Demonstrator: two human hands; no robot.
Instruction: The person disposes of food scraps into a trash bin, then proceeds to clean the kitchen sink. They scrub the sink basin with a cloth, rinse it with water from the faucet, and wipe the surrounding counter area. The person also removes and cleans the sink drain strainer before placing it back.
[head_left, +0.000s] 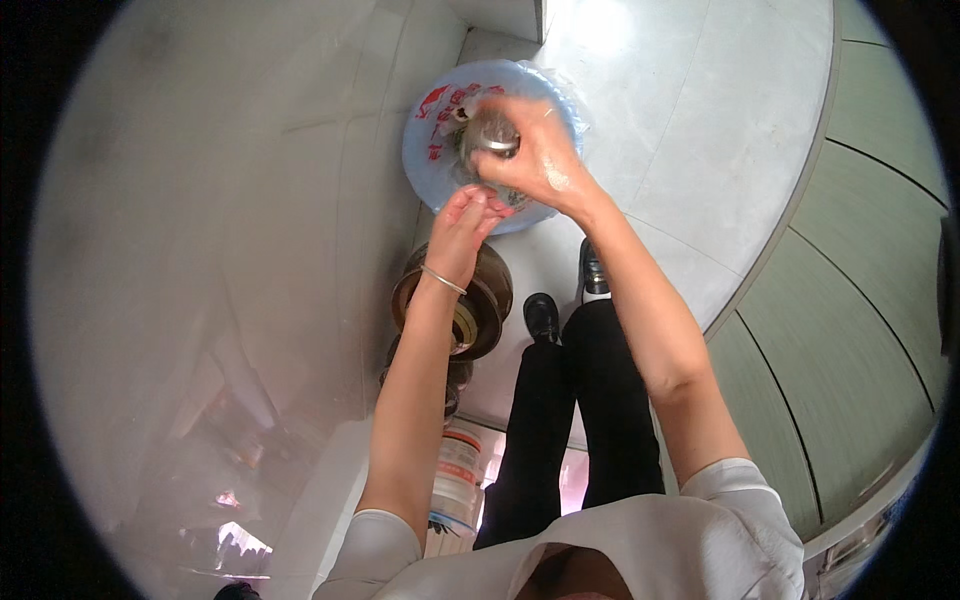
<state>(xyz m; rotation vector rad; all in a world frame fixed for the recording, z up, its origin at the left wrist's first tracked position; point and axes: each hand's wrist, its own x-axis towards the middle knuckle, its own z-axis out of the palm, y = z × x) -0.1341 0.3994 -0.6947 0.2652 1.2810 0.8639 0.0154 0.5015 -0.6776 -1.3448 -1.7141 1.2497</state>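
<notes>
A trash bin (424, 174) lined with a bluish plastic bag bearing red print stands on the floor against the wall. Above its mouth my right hand (536, 146) grips a round, metal-rimmed thing (498, 135), perhaps a sink strainer; motion blur hides its exact kind. Wet streaks shine on the back of that hand. My left hand (466, 221), with a thin bangle (444, 280) on the wrist, is at the bin's near rim. Its fingers are curled, and whether they hold anything is hidden. Some waste (460, 114) shows inside the bag.
Brown glazed pots (487, 330) stand along the wall below my left forearm. Behind them is a white tub (459, 457) with an orange band. Greenish cabinet fronts (840, 300) curve along the right. My black shoes (541, 315) are on the pale tiled floor (675, 150).
</notes>
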